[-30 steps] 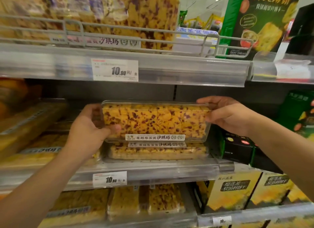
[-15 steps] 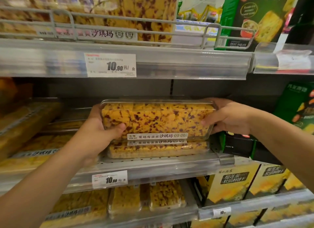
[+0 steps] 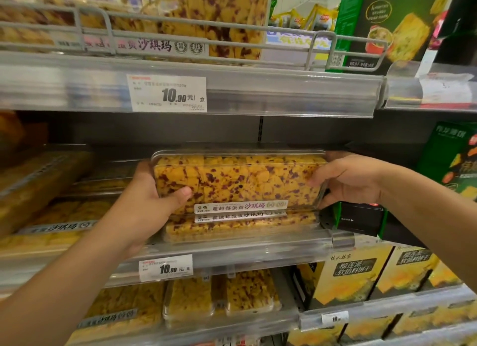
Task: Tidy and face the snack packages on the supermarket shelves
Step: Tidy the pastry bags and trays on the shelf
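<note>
— How many clear boxes on the middle shelf (image 3: 232, 252), above its tag?
— Two: top box (image 3: 237, 183) on bottom box (image 3: 240, 225).
— Price tags?
— Two readable: upper tag (image 3: 169, 94), lower tag (image 3: 166, 268).

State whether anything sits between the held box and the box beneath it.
Nothing visible does. Both hands, left and right, grip the top box directly above the lower box; their labels nearly meet.
</note>
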Action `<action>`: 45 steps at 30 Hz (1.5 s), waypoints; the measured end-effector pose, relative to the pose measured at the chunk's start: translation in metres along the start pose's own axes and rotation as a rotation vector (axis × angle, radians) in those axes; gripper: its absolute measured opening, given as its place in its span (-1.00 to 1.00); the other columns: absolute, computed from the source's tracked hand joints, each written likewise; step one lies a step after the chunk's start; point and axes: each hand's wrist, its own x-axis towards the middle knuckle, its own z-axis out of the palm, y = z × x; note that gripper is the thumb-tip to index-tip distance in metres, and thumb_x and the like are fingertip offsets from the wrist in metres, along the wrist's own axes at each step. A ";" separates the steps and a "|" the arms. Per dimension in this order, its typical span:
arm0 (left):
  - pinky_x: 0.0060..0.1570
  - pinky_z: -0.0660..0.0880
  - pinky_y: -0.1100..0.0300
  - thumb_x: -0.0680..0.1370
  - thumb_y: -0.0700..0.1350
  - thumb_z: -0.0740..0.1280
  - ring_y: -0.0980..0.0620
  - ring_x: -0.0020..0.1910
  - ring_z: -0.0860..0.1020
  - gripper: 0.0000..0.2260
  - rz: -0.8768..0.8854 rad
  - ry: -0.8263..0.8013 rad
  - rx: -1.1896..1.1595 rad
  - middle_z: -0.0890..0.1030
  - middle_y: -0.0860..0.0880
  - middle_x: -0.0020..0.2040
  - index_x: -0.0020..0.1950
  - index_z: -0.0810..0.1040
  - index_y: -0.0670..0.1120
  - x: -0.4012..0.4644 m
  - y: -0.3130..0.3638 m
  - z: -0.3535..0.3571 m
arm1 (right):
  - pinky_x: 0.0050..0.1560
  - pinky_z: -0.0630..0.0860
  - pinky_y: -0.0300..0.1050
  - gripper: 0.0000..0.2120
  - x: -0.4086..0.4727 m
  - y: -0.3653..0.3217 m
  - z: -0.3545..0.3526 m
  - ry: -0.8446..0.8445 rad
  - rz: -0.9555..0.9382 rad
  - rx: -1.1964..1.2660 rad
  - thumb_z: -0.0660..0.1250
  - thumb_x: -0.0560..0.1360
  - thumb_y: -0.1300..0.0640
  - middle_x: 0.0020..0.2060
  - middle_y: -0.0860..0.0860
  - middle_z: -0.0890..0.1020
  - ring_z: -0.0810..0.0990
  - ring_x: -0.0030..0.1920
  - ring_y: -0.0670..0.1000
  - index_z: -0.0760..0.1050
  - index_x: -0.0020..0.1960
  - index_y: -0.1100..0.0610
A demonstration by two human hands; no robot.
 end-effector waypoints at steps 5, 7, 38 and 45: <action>0.21 0.50 -0.14 0.47 -0.12 0.45 0.00 0.21 0.50 -0.32 0.092 0.090 0.100 0.52 0.10 0.16 0.39 0.12 0.29 -0.011 0.002 0.004 | 0.11 0.56 0.24 -0.46 -0.003 0.001 0.004 0.153 -0.121 -0.077 0.43 0.34 0.39 0.06 0.10 0.68 0.65 0.08 0.14 0.44 0.25 0.05; 0.19 0.52 -0.15 0.47 -0.07 0.46 0.02 0.22 0.50 -0.31 0.159 0.147 0.144 0.51 0.12 0.20 0.42 0.12 0.27 -0.015 0.001 0.007 | 0.05 0.61 0.14 -0.40 -0.005 0.000 0.008 0.221 -0.214 -0.169 0.45 0.32 0.43 0.06 0.08 0.66 0.65 0.07 0.11 0.44 0.24 -0.01; 0.26 0.45 -0.06 0.40 0.00 0.48 0.02 0.30 0.45 -0.19 0.251 0.201 0.135 0.43 0.09 0.38 0.47 0.05 0.29 -0.035 -0.004 0.008 | -0.06 0.62 -0.15 -0.28 -0.016 0.008 0.012 0.239 -0.344 -0.240 0.61 0.13 0.16 0.05 -0.01 0.66 0.67 0.01 -0.06 0.43 0.21 -0.15; 0.28 0.44 -0.12 0.41 -0.02 0.48 0.04 0.27 0.48 -0.21 0.271 0.209 0.164 0.47 0.13 0.28 0.49 0.08 0.24 -0.034 -0.006 0.005 | -0.02 0.61 -0.14 -0.33 -0.017 0.009 0.014 0.246 -0.380 -0.247 0.59 0.22 0.18 0.07 0.00 0.64 0.66 0.01 -0.07 0.41 0.22 -0.14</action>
